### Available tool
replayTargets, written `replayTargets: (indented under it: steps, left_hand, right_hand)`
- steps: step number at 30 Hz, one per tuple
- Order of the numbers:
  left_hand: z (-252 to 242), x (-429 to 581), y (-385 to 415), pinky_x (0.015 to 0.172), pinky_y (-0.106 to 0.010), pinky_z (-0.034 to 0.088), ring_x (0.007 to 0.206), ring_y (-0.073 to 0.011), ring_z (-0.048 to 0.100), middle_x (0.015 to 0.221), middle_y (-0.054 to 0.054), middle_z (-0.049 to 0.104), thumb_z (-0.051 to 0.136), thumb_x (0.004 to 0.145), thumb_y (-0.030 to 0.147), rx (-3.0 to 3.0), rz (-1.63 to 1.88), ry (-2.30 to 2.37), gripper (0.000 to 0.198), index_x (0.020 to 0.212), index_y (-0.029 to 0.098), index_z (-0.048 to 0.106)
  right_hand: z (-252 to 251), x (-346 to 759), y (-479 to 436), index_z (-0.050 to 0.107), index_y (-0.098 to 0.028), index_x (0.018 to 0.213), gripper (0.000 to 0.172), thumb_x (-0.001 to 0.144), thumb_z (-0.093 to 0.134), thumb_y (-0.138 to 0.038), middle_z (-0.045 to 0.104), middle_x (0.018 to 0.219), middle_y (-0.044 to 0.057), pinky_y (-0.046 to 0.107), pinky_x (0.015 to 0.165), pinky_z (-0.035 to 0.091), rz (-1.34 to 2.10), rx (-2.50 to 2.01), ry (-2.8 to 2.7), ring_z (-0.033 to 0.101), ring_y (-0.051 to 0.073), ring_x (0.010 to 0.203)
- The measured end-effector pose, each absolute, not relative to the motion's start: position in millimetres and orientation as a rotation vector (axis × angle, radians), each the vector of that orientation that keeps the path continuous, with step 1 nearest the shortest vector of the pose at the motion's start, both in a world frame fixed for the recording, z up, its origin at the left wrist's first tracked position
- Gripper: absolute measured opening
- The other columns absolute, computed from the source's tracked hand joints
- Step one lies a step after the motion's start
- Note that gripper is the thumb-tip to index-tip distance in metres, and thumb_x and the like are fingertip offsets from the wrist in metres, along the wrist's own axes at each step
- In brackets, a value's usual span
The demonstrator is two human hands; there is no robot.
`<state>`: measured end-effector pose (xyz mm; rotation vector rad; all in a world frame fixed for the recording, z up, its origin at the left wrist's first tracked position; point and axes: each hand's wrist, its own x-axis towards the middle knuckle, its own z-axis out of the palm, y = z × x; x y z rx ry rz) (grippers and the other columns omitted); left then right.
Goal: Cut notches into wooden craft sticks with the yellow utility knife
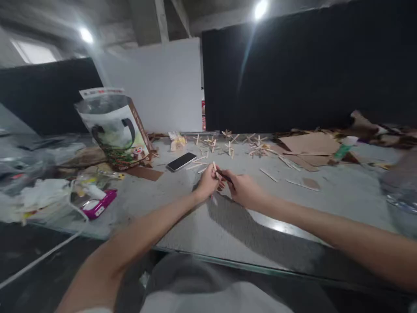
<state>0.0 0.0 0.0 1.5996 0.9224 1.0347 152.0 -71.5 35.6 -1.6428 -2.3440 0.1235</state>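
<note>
My left hand (207,183) is closed around a short pale wooden stick (214,166), whose tip sticks up above the fingers. Close on its right, my right hand (245,189) pinches a slim dark object (224,175) that reaches toward the stick. What the dark object is, I cannot make out. Both hands are held just above the grey tabletop (182,234). Beyond them stand several small crossed-stick pieces (230,150), and loose wooden sticks (269,175) lie around. A dark-screened phone (181,161) lies left of the pieces.
At the left stand a large printed bag (115,130) and a purple-edged packet (99,204) with crumpled plastic. Cardboard pieces (308,145) and a green-and-white tube (345,148) lie back right. A clear plastic container (402,187) is at the right edge. Dark and white panels rise behind.
</note>
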Motion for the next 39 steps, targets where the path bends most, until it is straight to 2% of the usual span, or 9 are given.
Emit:
replayTargets:
  steps: [4, 8, 11, 18, 22, 29, 32, 36, 39]
  left_hand:
    - [-4.9, 2.7, 5.4, 0.043, -0.018, 0.044, 0.041, -0.0110, 0.057, 0.053, 0.010, 0.057, 0.060, 0.082, 0.016, 1.610, 1.057, 0.894, 0.021, 0.093, 0.023, 0.043]
    - [-8.9, 8.1, 9.8, 0.044, -0.019, 0.045, 0.040, -0.0100, 0.056, 0.058, 0.008, 0.062, 0.065, 0.083, 0.023, 1.562, 1.053, 0.864, 0.025, 0.094, 0.023, 0.042]
    - [-10.9, 9.2, 11.9, 0.045, -0.020, 0.045, 0.040, -0.0107, 0.058, 0.059, 0.008, 0.063, 0.067, 0.082, 0.023, 1.535, 1.045, 0.877, 0.029, 0.094, 0.024, 0.041]
    - [-13.4, 6.4, 14.1, 0.047, -0.021, 0.049, 0.045, -0.0128, 0.062, 0.056, 0.009, 0.059, 0.063, 0.079, 0.015, 1.548, 1.070, 0.860, 0.028, 0.096, 0.023, 0.043]
    - [-13.3, 7.2, 14.3, 0.045, -0.020, 0.048, 0.043, -0.0124, 0.061, 0.057, 0.008, 0.060, 0.063, 0.080, 0.016, 1.560, 1.078, 0.857, 0.027, 0.098, 0.023, 0.044]
    - [-11.6, 8.8, 12.1, 0.044, -0.022, 0.047, 0.040, -0.0123, 0.058, 0.058, 0.007, 0.061, 0.063, 0.082, 0.023, 1.568, 1.088, 0.889, 0.024, 0.094, 0.023, 0.043]
    - [-11.4, 7.5, 12.1, 0.043, -0.021, 0.046, 0.041, -0.0132, 0.059, 0.056, 0.009, 0.058, 0.063, 0.080, 0.021, 1.567, 1.109, 0.901, 0.024, 0.094, 0.023, 0.043]
    - [-12.0, 6.5, 12.5, 0.046, -0.020, 0.047, 0.044, -0.0129, 0.061, 0.056, 0.009, 0.058, 0.062, 0.075, 0.013, 1.574, 1.104, 0.903, 0.027, 0.093, 0.023, 0.045]
    - [-12.2, 8.0, 11.9, 0.045, -0.021, 0.047, 0.043, -0.0127, 0.060, 0.056, 0.009, 0.059, 0.061, 0.077, 0.015, 1.579, 1.091, 0.903, 0.025, 0.093, 0.023, 0.045]
  right_hand:
    - [38.5, 149.8, -73.0, 0.043, -0.014, 0.151, 0.063, 0.089, 0.052, -0.009, 0.074, 0.087, 0.010, 0.026, 0.055, 0.024, 0.097, -1.649, -2.338, 0.060, 0.019, 0.063]
    - [70.4, 158.3, -61.9, 0.069, -0.017, 0.109, 0.027, 0.090, 0.051, -0.012, 0.072, 0.084, 0.010, 0.026, 0.055, 0.025, 0.129, -1.558, -2.359, 0.056, 0.016, 0.062]
    - [82.4, 161.4, -55.7, 0.070, -0.017, 0.100, 0.021, 0.089, 0.053, -0.014, 0.070, 0.077, 0.008, 0.026, 0.056, 0.026, 0.132, -1.518, -2.394, 0.054, 0.016, 0.061]
    - [28.2, 154.1, -73.3, 0.050, -0.014, 0.143, 0.055, 0.088, 0.052, -0.012, 0.075, 0.088, 0.011, 0.027, 0.057, 0.025, 0.138, -1.618, -2.258, 0.061, 0.020, 0.062]
    - [29.2, 157.3, -73.6, 0.052, -0.015, 0.141, 0.054, 0.088, 0.053, -0.011, 0.075, 0.091, 0.011, 0.027, 0.058, 0.026, 0.111, -1.584, -2.272, 0.061, 0.019, 0.065]
    - [82.6, 163.0, -57.6, 0.069, -0.017, 0.101, 0.022, 0.087, 0.052, -0.012, 0.070, 0.076, 0.008, 0.027, 0.056, 0.025, 0.080, -1.500, -2.425, 0.055, 0.016, 0.062]
    - [65.9, 153.6, -65.2, 0.066, -0.016, 0.115, 0.030, 0.090, 0.051, -0.014, 0.073, 0.084, 0.010, 0.027, 0.055, 0.026, 0.120, -1.557, -2.338, 0.059, 0.018, 0.063]
    - [32.3, 143.4, -80.7, 0.040, -0.011, 0.154, 0.069, 0.086, 0.049, -0.009, 0.077, 0.093, 0.014, 0.028, 0.059, 0.029, 0.097, -1.661, -2.279, 0.066, 0.022, 0.070]
    - [39.0, 147.3, -79.2, 0.050, -0.013, 0.147, 0.061, 0.086, 0.050, -0.011, 0.076, 0.091, 0.014, 0.028, 0.057, 0.028, 0.096, -1.656, -2.292, 0.065, 0.022, 0.069]
